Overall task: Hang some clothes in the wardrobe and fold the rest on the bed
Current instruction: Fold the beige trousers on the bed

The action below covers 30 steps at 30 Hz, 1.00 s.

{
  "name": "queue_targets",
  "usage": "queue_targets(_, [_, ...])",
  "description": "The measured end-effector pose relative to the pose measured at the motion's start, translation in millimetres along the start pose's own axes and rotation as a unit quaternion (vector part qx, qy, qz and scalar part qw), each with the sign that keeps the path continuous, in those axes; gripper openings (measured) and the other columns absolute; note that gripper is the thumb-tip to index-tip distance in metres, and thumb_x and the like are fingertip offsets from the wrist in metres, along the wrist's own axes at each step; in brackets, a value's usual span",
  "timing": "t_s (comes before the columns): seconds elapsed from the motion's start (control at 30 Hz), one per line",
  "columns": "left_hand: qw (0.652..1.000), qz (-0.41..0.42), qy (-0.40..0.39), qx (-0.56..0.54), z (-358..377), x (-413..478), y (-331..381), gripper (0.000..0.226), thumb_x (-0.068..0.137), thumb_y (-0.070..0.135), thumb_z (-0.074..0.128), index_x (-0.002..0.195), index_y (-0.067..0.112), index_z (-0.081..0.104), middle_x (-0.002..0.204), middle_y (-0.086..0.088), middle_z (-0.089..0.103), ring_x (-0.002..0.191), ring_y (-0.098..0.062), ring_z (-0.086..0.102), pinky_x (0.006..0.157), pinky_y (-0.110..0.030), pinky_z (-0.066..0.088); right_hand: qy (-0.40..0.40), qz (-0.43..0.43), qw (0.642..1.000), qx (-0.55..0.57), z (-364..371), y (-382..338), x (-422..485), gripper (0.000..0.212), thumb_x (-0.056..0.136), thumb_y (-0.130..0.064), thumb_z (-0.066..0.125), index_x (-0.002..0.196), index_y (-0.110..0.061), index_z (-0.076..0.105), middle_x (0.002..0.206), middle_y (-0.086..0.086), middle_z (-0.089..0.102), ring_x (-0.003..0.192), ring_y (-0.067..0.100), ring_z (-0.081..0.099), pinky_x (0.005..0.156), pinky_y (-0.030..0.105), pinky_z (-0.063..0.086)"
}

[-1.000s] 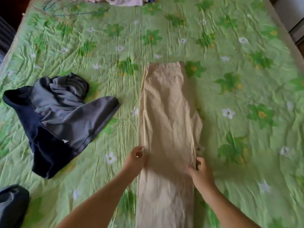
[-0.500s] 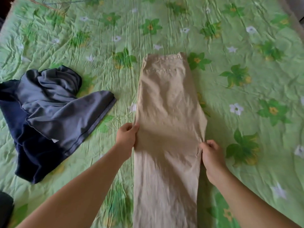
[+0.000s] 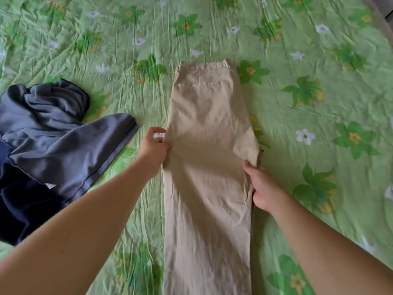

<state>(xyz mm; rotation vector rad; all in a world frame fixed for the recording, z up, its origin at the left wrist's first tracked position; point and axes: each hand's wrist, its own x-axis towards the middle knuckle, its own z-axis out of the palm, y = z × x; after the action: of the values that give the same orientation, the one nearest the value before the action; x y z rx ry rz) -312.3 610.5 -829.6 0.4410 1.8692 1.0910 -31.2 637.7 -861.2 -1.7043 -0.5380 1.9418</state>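
Left hand + right hand grip edges | beige trousers flat between

The trousers are plain beige. The bedspread is light green, printed with darker green and white flowers. The crumpled garment is grey and navy.

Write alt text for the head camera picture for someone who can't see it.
A person's left hand and right hand grip opposite side edges of beige trousers lying flat on a green flowered bedspread. Crumpled grey and navy clothes lie to their left.
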Motion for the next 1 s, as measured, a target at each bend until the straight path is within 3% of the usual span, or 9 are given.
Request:
queue_targets(0.17, [0.996,-0.067,-0.046,-0.035,-15,-16,-20,0.028,0.093,0.008,0.069,0.115,0.021,0.057,0.099,-0.007,0.072,0.069,-0.016,0.071,0.057,-0.034,0.057,-0.022,0.021,1.000,0.003,-3,-1,-1,0.034,0.100,-0.032,0.061,0.130,-0.016,0.066,0.120,0.008,0.073,0.114,0.026,0.068,0.105,0.051,0.049])
queue_targets(0.37, [0.964,-0.177,-0.198,-0.032,-45,-94,-71,0.022,0.093,0.017,0.070,0.114,0.010,0.071,0.109,-0.010,0.075,0.097,-0.023,0.073,0.077,-0.041,0.061,-0.089,0.131,0.987,-0.018,-30,36,-65,0.048,0.082,-0.028,0.073,0.128,-0.013,0.068,0.121,0.010,0.073,0.112,0.025,0.070,0.102,0.046,0.052])
queue_targets(0.47, [0.959,-0.204,-0.197,0.000,-46,-138,-101,0.020,0.093,0.014,0.070,0.112,0.007,0.070,0.108,-0.013,0.075,0.094,-0.023,0.075,0.073,-0.037,0.061,-0.077,0.167,0.983,-0.026,-50,80,-105,0.050,0.078,-0.024,0.073,0.126,-0.008,0.067,0.118,0.014,0.073,0.104,0.027,0.071,0.096,0.046,0.054])
queue_targets(0.63, [0.962,-0.221,-0.150,0.058,-51,-178,-135,0.019,0.097,0.017,0.067,0.109,0.003,0.070,0.103,-0.023,0.073,0.091,-0.038,0.071,0.081,-0.050,0.061,-0.055,0.207,0.973,-0.086,-78,144,-154,0.043,0.081,-0.020,0.075,0.121,-0.006,0.065,0.106,0.011,0.076,0.093,0.027,0.069,0.085,0.044,0.050])
queue_targets(0.73, [0.956,-0.234,-0.170,0.046,-61,-203,-146,0.014,0.096,0.013,0.067,0.108,0.007,0.072,0.097,-0.011,0.076,0.081,-0.023,0.074,0.067,-0.036,0.061,-0.065,0.210,0.970,-0.103,-89,163,-176,0.038,0.086,-0.017,0.075,0.121,-0.013,0.062,0.106,0.010,0.074,0.085,0.023,0.068,0.065,0.032,0.051])
queue_targets(0.77, [0.952,-0.243,-0.180,0.044,-65,-214,-152,0.013,0.096,0.011,0.067,0.107,0.008,0.072,0.097,-0.007,0.077,0.081,-0.019,0.075,0.065,-0.032,0.060,-0.072,0.209,0.969,-0.110,-92,170,-182,0.033,0.087,-0.017,0.074,0.118,-0.015,0.062,0.103,0.007,0.074,0.084,0.021,0.067,0.064,0.031,0.049])
queue_targets(0.87, [0.943,-0.258,-0.198,0.074,-76,-249,-177,0.014,0.095,0.010,0.068,0.108,0.010,0.073,0.101,-0.005,0.077,0.088,-0.020,0.075,0.073,-0.035,0.062,-0.056,0.206,0.967,-0.140,-101,195,-202,0.036,0.089,-0.015,0.073,0.123,-0.013,0.061,0.114,0.010,0.073,0.105,0.027,0.067,0.084,0.038,0.046])
queue_targets(0.93, [0.943,-0.253,-0.199,0.088,-82,-270,-192,0.013,0.095,0.011,0.068,0.108,0.009,0.073,0.103,-0.007,0.077,0.090,-0.022,0.074,0.077,-0.037,0.062,-0.041,0.200,0.966,-0.158,-106,213,-218,0.041,0.092,-0.013,0.070,0.130,-0.003,0.058,0.117,0.013,0.071,0.104,0.025,0.068,0.082,0.038,0.048])
queue_targets(1.0, [0.952,-0.240,-0.177,0.069,-86,-286,-202,0.011,0.097,0.009,0.066,0.105,0.005,0.072,0.098,-0.011,0.076,0.082,-0.021,0.074,0.068,-0.032,0.061,-0.020,0.172,0.970,-0.169,-107,229,-231,0.041,0.095,-0.014,0.067,0.132,0.000,0.056,0.113,0.012,0.072,0.099,0.022,0.067,0.079,0.036,0.047])
